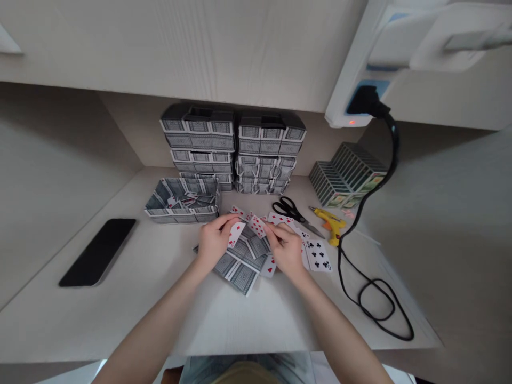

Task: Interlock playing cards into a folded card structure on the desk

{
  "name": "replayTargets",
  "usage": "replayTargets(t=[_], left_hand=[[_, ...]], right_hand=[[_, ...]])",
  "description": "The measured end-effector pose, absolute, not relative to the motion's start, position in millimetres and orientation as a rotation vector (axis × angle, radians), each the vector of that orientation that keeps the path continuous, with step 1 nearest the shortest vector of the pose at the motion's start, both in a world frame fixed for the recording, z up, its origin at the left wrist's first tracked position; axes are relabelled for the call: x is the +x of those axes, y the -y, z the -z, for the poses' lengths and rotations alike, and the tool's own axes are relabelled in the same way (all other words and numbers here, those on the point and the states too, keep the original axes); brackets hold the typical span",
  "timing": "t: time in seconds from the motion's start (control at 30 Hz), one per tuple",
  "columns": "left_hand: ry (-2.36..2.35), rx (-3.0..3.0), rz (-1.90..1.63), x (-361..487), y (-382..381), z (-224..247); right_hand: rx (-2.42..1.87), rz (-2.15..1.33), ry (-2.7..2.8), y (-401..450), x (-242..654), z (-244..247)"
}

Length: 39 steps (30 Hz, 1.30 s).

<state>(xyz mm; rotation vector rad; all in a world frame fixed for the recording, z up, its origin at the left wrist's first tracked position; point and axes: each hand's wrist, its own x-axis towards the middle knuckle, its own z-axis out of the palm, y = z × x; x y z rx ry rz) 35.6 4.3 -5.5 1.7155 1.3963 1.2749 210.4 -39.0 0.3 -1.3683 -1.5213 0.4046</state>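
My left hand (214,238) pinches a playing card with red diamonds (236,234) by its upper edge. In my right hand (286,246) is another diamond playing card (257,226), gripped between thumb and fingers and tilted toward the left. Below both hands lies a panel of joined grey-backed cards (243,274), with folded card pieces on it. A heart card (269,266) sticks out under the right hand. Further right, a six of clubs (317,256) lies face up. My palms are partly hidden.
Stacked card-built boxes (266,141) stand at the back. An open card box (182,215) with loose cards is at left, near a black phone (98,252). Scissors (298,213), a yellow glue gun (331,223) and its black cable (360,298) lie right, before stacked card packs (340,173).
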Motion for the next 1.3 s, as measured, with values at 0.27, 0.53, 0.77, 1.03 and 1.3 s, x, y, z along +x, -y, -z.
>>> replayTargets(t=[0.27, 0.53, 0.77, 1.03, 1.3], left_hand=[[-1.169, 1.101, -1.346, 41.4, -3.5, -6.4], [-1.109, 0.955, -1.410, 46.3, 0.9, -8.0], [-1.234, 1.116, -1.337, 48.8, 6.6, -5.7], [-1.061, 1.070, -1.296, 49.4, 6.2, -10.0], [-1.064, 0.955, -0.978, 40.5, 1.3, -14.3]], right_hand=[[-1.297, -0.954, 1.272, 37.6, 204.9, 1.7], [-1.081, -1.448, 1.348, 41.8, 197.9, 0.6], [-1.154, -1.348, 1.493, 43.6, 197.7, 3.2], [-1.188, -1.266, 1.341, 39.7, 199.0, 3.7], [-1.241, -1.139, 1.277, 31.8, 209.7, 5.7]])
